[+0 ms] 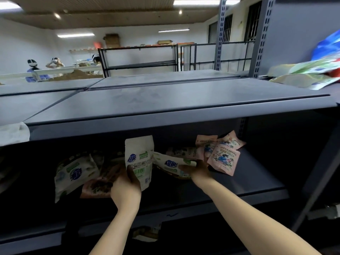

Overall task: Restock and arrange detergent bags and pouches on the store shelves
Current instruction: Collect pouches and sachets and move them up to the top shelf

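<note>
Both my hands reach into the middle shelf (248, 188) of a dark grey rack. My left hand (127, 186) grips the lower part of a white detergent pouch (138, 155) with a blue logo, held upright. My right hand (195, 171) holds a second white pouch (171, 162) that lies tilted beside the first. A third white pouch (73, 173) leans at the left. Brownish pouches (99, 184) lie between them. Several pink floral pouches (223, 157) lean at the back right of the same shelf.
The top shelf board (165, 100) is bare in the middle. Green, white and blue bags (312, 72) are piled at its right end. A white cloth (12, 133) hangs at its left edge. Rack uprights (219, 34) stand behind. People work at a table (46, 71) far left.
</note>
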The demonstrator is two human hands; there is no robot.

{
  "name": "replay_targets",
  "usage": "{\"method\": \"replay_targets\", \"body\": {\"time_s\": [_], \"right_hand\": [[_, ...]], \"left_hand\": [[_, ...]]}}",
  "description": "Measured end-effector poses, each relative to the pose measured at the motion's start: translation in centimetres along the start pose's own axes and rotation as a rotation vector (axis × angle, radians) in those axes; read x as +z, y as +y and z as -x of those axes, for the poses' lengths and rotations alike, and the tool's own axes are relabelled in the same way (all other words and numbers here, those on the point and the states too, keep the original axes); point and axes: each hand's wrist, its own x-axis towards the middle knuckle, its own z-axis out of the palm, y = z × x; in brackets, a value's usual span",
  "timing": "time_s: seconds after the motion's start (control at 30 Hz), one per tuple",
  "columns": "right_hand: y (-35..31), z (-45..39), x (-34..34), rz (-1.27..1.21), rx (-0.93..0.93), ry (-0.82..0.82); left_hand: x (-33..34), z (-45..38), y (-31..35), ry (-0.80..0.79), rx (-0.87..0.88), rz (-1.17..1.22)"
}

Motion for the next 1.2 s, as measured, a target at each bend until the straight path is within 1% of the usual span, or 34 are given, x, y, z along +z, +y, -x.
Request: {"method": "replay_targets", "body": {"time_s": [0.13, 0.23, 0.3, 0.4, 0.47, 0.57, 0.7, 0.8, 0.93, 1.03, 1.13, 1.2], "right_hand": [[-1.0, 0.8, -2.0, 0.040, -0.073, 0.226], [-1.8, 2.6, -4.8, 0.015, -0.195, 0.345], [-2.5, 4.4, -6.8, 0.109, -0.276, 0.424], [-3.2, 6.7, -10.0, 0.326, -0.422, 0.620], [-3.8, 8.4, -12.1, 0.363, -0.548, 0.713], [-4.1, 11.0, -15.5, 0.358, -0.722, 0.779], [-5.1, 13.4, -20.1, 0.219, -0.863, 0.784], [-7.0, 14.7, -23.4, 0.093, -0.922, 0.749], [-10.4, 15.7, -28.2, 0.019, -1.034, 0.701], [-12.9, 15.5, -32.8, -0.085, -1.109, 0.637], [-14.8, 15.0, -38.2, -0.135, -1.156, 0.543], [-15.9, 14.3, -42.1, -0.154, -1.153, 0.508]], "left_hand": [[-0.7, 1.1, 1.3, 0.016, 0.089, 0.028], [-1.0, 2.6, 3.1, 0.043, 0.130, 0.089], [-1.3, 3.7, 4.4, 0.055, 0.150, 0.118], [-1.6, 5.0, 6.3, 0.079, 0.222, 0.167], [-1.7, 5.9, 7.8, 0.090, 0.272, 0.194], [-1.9, 7.6, 10.1, 0.068, 0.329, 0.256], [-2.0, 10.1, 13.9, 0.060, 0.412, 0.381], [-2.1, 11.8, 17.0, 0.080, 0.450, 0.461], [-1.9, 13.8, 21.7, 0.124, 0.418, 0.557], [-1.2, 15.5, 25.9, 0.161, 0.400, 0.637], [0.1, 17.7, 30.5, 0.234, 0.398, 0.663], [0.9, 19.2, 33.7, 0.299, 0.388, 0.652]]}}
